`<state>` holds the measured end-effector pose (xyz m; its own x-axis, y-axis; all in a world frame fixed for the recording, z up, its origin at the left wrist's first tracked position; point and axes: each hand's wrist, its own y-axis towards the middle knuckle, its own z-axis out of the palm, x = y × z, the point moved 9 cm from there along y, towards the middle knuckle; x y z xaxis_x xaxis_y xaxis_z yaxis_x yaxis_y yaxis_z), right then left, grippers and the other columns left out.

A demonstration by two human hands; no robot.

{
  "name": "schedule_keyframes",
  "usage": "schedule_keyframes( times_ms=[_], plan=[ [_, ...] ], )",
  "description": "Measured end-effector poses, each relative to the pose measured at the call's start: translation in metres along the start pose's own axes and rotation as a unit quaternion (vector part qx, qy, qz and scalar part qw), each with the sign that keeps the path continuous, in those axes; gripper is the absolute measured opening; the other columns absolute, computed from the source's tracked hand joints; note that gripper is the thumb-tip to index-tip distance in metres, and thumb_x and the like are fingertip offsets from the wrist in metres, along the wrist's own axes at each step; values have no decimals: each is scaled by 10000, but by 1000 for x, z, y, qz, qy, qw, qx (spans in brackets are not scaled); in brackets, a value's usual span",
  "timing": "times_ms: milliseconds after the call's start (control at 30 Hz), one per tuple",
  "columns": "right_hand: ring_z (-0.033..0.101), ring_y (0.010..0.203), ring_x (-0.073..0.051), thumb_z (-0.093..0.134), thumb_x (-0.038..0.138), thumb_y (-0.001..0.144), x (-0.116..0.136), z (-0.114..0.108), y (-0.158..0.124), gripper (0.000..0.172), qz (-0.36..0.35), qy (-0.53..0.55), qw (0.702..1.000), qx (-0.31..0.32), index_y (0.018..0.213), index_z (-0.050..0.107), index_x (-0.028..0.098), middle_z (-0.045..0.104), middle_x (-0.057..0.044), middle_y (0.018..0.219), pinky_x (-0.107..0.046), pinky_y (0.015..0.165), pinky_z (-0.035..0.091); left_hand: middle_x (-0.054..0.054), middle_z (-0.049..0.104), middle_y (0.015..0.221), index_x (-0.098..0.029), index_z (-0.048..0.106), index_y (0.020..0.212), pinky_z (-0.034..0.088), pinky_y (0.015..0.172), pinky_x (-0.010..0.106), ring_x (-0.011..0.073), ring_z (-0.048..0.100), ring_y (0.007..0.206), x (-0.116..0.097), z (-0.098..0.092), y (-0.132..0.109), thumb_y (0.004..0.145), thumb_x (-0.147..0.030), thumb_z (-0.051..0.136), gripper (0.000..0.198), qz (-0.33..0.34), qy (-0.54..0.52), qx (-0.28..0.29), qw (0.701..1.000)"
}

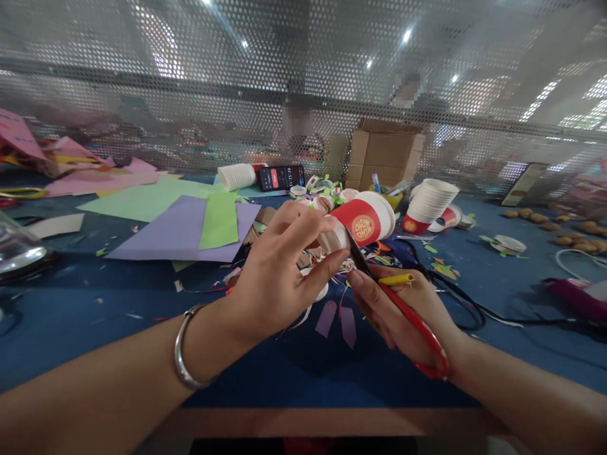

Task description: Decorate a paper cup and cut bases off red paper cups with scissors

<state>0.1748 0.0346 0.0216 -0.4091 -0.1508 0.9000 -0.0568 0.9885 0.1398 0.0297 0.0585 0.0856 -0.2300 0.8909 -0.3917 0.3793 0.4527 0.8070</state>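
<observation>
My left hand (pixel 279 265) grips the base of a red and white paper cup (pixel 365 221), which lies on its side above the blue table (pixel 95 316). My right hand (pixel 398 309) is closed around red-handled scissors (pixel 412 322). Their dark blades reach up to the cup near its base. A silver bangle (pixel 183 347) sits on my left wrist. Small purple paper pieces (pixel 336 319) and thin paper strips lie on the table under my hands.
Purple paper (pixel 175 234) and green paper (pixel 218 221) sheets lie at left. A stack of white cups (pixel 429 199), a lying cup stack (pixel 236 176), a phone (pixel 281 177) and a cardboard box (pixel 384 151) stand behind. Black cables (pixel 455 297) run at right. A perforated screen (pixel 190 76) backs the table.
</observation>
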Motion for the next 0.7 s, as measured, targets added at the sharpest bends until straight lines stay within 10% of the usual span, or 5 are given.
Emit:
schedule_keyframes(
  times_ms=[267, 700],
  plan=[
    [409, 273, -64, 593, 529, 951, 1, 1, -1, 463, 9, -7, 1000, 1, 623, 489, 220, 448, 78, 378, -199, 287, 275, 74, 605, 1086, -220, 609, 1090, 631, 869, 423, 241, 613, 1092, 2, 4, -2, 892, -211, 701, 219, -16, -13, 16, 1000],
    [486, 375, -131, 620, 649, 881, 13, -10, 6, 544, -26, -67, 997, -19, 541, 495, 243, 437, 44, 360, -238, 369, 344, 59, 683, 1056, -202, 572, 1032, 638, 692, 271, 169, 708, 863, 37, 15, -3, 799, -268, 810, 340, -229, -244, -23, 942]
  ],
)
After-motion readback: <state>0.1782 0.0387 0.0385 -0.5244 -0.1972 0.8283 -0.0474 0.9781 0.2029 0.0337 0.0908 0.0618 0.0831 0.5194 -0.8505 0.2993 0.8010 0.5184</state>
